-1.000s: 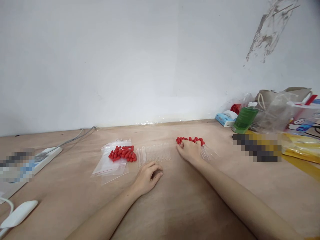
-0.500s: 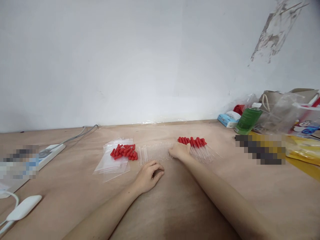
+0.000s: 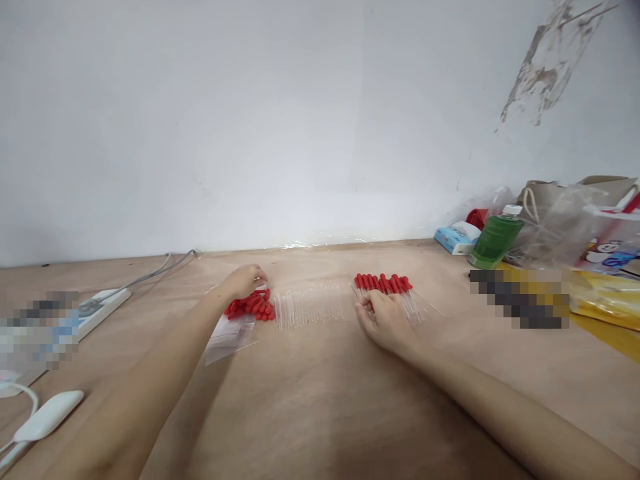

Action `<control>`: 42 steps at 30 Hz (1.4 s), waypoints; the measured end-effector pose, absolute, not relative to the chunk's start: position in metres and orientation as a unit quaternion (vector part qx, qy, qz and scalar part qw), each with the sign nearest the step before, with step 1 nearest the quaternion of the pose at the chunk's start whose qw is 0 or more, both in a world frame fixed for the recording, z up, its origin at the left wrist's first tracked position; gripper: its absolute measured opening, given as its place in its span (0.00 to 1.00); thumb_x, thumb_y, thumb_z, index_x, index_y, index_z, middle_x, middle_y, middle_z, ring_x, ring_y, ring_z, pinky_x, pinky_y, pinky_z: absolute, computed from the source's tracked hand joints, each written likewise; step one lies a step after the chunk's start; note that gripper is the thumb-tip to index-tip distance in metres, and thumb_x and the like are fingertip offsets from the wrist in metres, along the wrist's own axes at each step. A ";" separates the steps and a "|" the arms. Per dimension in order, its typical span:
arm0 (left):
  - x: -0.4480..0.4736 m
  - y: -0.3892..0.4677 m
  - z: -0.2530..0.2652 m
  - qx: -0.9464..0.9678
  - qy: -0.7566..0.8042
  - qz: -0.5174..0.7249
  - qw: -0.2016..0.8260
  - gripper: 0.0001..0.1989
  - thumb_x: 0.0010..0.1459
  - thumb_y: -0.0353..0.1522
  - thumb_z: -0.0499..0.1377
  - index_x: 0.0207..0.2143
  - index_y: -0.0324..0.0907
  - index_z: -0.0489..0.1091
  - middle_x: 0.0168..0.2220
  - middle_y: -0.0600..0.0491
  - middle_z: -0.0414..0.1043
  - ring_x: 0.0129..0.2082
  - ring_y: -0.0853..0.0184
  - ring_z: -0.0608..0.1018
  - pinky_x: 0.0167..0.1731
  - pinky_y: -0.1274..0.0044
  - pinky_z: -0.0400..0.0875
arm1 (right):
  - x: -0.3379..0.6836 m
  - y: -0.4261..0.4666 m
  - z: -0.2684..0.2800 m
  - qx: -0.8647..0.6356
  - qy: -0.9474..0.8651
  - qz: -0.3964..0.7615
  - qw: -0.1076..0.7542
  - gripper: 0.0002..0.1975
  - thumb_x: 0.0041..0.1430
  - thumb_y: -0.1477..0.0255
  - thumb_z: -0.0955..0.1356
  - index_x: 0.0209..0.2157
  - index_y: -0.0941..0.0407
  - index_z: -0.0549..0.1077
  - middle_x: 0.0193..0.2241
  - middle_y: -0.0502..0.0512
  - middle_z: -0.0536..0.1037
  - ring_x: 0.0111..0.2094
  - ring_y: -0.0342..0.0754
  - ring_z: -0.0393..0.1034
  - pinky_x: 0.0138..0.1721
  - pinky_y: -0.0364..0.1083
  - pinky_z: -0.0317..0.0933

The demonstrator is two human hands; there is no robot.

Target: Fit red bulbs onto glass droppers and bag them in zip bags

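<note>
Right hand [image 3: 384, 320]: fingers curled at red-capped tubes [image 3: 395, 284]; grip cannot be told.
Clear tubes [image 3: 310, 307]: lined up on the worktop [image 3: 290, 400] between the hands.
Red caps [image 3: 259, 307]: piled on plastic bags [image 3: 227, 338], beside the row.
Left hand [image 3: 247, 280]: fingers bent above the pile, hold unclear.
Green bottle [image 3: 497, 239]: near the wall [image 3: 250, 120], right.

Light even, diffuse, fairly bright. White wall [image 3: 280, 133] pale at centre, dimmer toward top right corner. Soft shadows on table [image 3: 310, 373] beside both forearms [image 3: 145, 380]; foreground darker. Small glints at wall base. Clear tubes [image 3: 310, 307] faint, low contrast. Coarse pixelation masks patches at left and right.
</note>
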State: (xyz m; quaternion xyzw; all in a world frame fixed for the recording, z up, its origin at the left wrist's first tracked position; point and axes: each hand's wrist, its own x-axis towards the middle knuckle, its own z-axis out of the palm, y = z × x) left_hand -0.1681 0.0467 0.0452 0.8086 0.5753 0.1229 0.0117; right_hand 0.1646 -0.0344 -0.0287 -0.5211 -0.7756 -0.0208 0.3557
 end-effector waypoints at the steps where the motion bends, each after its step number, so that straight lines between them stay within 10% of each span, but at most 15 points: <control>1: -0.170 0.054 0.044 0.813 0.573 0.101 0.024 0.07 0.45 0.32 0.55 0.23 0.43 0.73 0.31 0.51 0.73 0.31 0.64 0.73 0.34 0.77 0.64 | 0.166 -0.038 -0.032 -0.509 -0.778 -0.022 0.368 0.09 0.57 0.68 0.58 0.28 0.57 0.65 0.27 0.53 0.73 0.30 0.45 0.66 0.36 0.46 0.49; 12: -0.177 0.075 0.025 0.811 0.579 0.052 0.065 0.02 0.39 0.31 0.57 0.18 0.43 0.69 0.21 0.56 0.71 0.24 0.67 0.71 0.26 0.80 0.61 | 0.167 -0.043 -0.049 -0.480 -0.784 0.000 0.393 0.09 0.58 0.68 0.57 0.29 0.56 0.64 0.27 0.53 0.73 0.30 0.46 0.67 0.40 0.48 0.48; 24: -0.141 0.015 0.030 0.773 0.567 0.284 -0.012 0.08 0.60 0.35 0.42 0.37 0.42 0.56 0.36 0.52 0.68 0.30 0.69 0.71 0.31 0.77 0.63 | 0.167 -0.034 -0.060 -0.471 -0.776 -0.001 0.420 0.08 0.59 0.69 0.57 0.30 0.56 0.62 0.25 0.52 0.72 0.27 0.44 0.66 0.40 0.47 0.53; 42: -0.062 -0.066 -0.042 0.790 0.452 0.372 0.184 0.09 0.57 0.35 0.53 0.36 0.41 0.69 0.34 0.52 0.71 0.34 0.68 0.73 0.33 0.77 0.68 | 0.158 -0.058 -0.037 -0.363 -0.854 0.022 0.371 0.10 0.60 0.72 0.57 0.32 0.56 0.68 0.27 0.51 0.74 0.26 0.41 0.65 0.45 0.49 0.49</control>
